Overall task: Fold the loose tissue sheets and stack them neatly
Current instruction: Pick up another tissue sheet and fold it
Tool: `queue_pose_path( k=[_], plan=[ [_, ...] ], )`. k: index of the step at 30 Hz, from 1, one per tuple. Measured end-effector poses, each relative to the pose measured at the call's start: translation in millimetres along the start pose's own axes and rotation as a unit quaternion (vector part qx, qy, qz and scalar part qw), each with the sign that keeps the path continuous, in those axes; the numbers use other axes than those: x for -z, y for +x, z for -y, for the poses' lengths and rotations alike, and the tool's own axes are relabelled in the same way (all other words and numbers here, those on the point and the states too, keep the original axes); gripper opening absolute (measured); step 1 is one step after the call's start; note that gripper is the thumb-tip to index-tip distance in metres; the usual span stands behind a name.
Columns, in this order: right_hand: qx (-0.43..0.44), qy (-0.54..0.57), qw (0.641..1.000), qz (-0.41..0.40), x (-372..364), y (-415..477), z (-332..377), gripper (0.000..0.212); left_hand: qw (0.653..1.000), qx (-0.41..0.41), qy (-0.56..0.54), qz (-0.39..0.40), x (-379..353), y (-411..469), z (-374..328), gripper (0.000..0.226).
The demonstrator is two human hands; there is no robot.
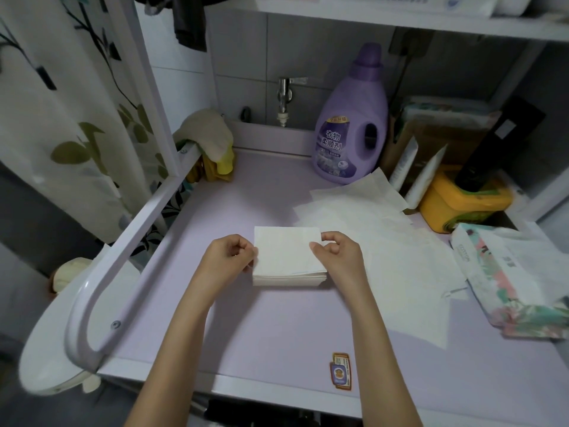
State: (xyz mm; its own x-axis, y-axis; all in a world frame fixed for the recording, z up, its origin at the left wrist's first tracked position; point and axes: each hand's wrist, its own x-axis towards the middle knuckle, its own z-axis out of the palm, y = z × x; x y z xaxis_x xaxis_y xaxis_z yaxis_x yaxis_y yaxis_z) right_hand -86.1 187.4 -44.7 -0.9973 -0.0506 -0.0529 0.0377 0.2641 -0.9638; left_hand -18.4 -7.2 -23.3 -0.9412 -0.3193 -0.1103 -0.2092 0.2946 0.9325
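A stack (288, 261) of folded tissues sits mid-bench (246, 334). The left hand (229, 257) pinches the stack's left edge with curled fingers, and the right hand (337, 252) pinches its right edge the same way. Loose sheets (394, 241) lie spread flat just right of the stack, overlapping one another, between it and a tissue pack (511, 272). A purple bottle (351, 124) stands upright at the back.

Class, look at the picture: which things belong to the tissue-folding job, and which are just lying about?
Job: stack; loose sheets; left hand and right hand, pinching the stack's side edges.

Lying about: softener bottle; tap; cloths; yellow tub; sticker.
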Motion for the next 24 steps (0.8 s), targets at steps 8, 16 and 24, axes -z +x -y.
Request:
queue_pose_path(
  k=[8,16,24],
  plan=[
    [0.022,-0.018,1.0,-0.003,1,1,-7,0.021,1.0,0.001,0.018,-0.009,-3,4,4,0.014],
    [0.017,-0.027,0.999,0.006,1,1,-8,0.033,0.999,0.013,0.03,-0.014,-5,8,6,0.017],
    [-0.019,0.03,0.999,-0.018,2,-1,0,0.051,0.997,0.028,0.006,-0.069,-13,4,2,0.03]
  ],
)
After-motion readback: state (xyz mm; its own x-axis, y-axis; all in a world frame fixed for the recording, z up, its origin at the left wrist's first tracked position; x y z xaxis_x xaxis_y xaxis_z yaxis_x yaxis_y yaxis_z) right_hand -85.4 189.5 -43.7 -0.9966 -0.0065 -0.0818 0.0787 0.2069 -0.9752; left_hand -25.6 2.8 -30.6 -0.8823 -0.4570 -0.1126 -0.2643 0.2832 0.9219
